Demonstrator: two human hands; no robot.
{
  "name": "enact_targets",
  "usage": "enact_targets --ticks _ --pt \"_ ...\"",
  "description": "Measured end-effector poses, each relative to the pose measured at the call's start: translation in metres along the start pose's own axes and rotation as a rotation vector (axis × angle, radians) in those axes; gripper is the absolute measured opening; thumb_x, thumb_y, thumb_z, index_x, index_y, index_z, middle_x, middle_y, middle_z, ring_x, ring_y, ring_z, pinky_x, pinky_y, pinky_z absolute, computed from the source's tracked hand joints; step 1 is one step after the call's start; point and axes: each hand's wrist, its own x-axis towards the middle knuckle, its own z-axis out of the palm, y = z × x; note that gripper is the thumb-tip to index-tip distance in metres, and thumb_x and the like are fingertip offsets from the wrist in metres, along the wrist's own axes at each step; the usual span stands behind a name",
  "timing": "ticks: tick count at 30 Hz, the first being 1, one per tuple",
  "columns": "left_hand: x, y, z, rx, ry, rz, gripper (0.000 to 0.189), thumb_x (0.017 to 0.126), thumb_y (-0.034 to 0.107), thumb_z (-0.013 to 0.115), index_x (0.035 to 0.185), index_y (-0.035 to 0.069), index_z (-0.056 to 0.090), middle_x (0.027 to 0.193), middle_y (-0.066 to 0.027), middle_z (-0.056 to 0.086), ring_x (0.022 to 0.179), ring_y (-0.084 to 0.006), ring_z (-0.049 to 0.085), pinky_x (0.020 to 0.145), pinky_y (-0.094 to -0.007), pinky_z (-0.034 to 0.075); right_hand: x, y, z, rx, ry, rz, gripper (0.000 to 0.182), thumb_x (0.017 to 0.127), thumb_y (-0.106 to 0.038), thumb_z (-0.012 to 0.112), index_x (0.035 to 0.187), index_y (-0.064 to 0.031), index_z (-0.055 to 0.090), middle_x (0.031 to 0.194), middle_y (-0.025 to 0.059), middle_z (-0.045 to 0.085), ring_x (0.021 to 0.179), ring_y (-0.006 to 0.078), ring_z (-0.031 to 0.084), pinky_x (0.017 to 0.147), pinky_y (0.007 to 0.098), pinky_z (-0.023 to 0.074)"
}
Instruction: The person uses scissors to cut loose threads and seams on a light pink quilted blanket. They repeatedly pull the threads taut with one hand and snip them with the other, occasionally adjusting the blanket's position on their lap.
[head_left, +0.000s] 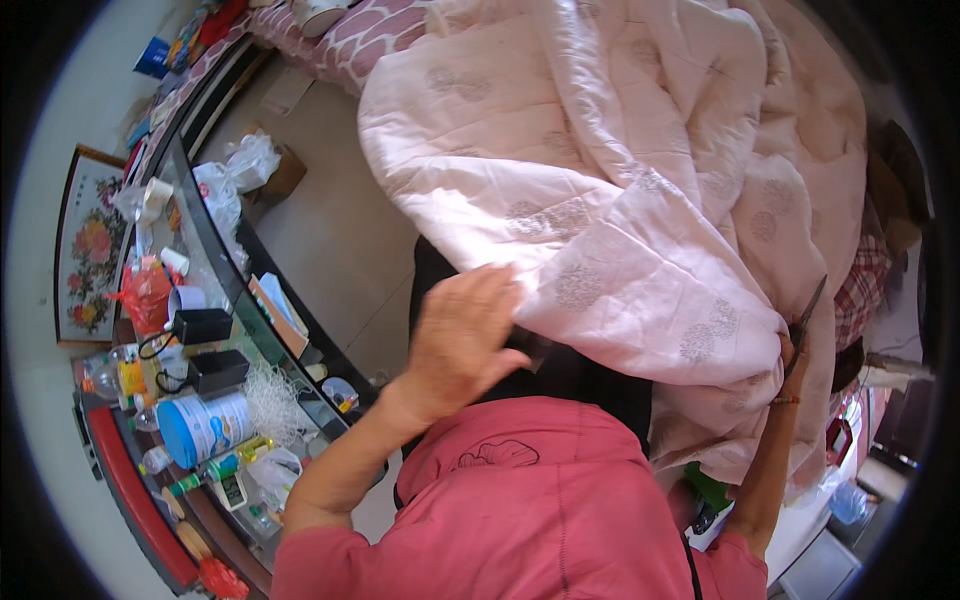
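A pale pink quilted bedcover with grey leaf-like motifs is spread in folds before me and drapes over my lap. My left hand, blurred by motion, is at the cover's near left edge. Its thumb stands apart from the extended fingers, and nothing shows in its grasp. Whether the fingertips touch the cloth is unclear. Out at the right edge of the cover, my right hand grips a pair of dark scissors, blades pointing up and away. The cloth hides part of that hand.
On the left, a glass-topped table carries a blue-lidded can, bottles, black adapters and bags. A cardboard box with white plastic bags sits on the tiled floor. Beyond is a bed with patterned bedding. Plaid cloth shows at right.
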Motion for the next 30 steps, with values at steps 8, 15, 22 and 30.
enact_targets --ticks 8,15,22,30 --pt "0.047 0.012 0.067 0.201 -0.161 0.254 0.049 0.082 0.012 0.054 0.130 0.019 0.051 0.137 -0.0176 0.044 0.128 -0.0324 0.042 0.106 -0.0523 0.029 -0.128 -0.046 -0.085 0.023 -0.062 0.100 0.059 0.078 -0.013 0.057 0.134 -0.0018 0.041 0.126 0.0083 0.050 0.113 0.0209 0.051 0.097 0.0337 0.0415" --pt "0.035 0.025 0.049 -0.058 -0.175 0.457 0.027 0.080 0.014 0.053 0.104 0.007 0.063 0.120 -0.0136 0.060 0.115 -0.0310 0.056 0.102 -0.0510 0.037 -0.228 -0.075 -0.102 -0.067 -0.026 0.183 0.052 0.058 -0.029 0.067 0.100 -0.0045 0.048 0.094 0.0040 0.054 0.085 0.0145 0.053 0.079 0.0268 0.0440" --pt "0.001 0.081 0.052 -0.281 -0.253 0.594 0.025 0.082 0.015 0.054 0.104 0.006 0.060 0.122 -0.0115 0.058 0.120 -0.0303 0.052 0.104 -0.0496 0.037 -0.218 -0.120 -0.111 -0.681 -0.210 0.303 0.041 0.071 -0.027 0.057 0.102 -0.0006 0.055 0.081 0.0046 0.057 0.073 0.0173 0.055 0.063 0.0281 0.0452" --pt "0.006 0.065 0.111 -0.453 -0.558 0.611 0.042 0.081 0.008 0.053 0.124 0.008 0.052 0.137 -0.0051 0.047 0.138 -0.0268 0.029 0.113 -0.0504 0.021 -0.147 -0.174 -0.050 -0.650 0.106 0.110 0.039 0.093 -0.019 0.052 0.128 -0.0055 0.045 0.093 0.0051 0.062 0.080 0.0128 0.062 0.063 0.0231 0.0473"
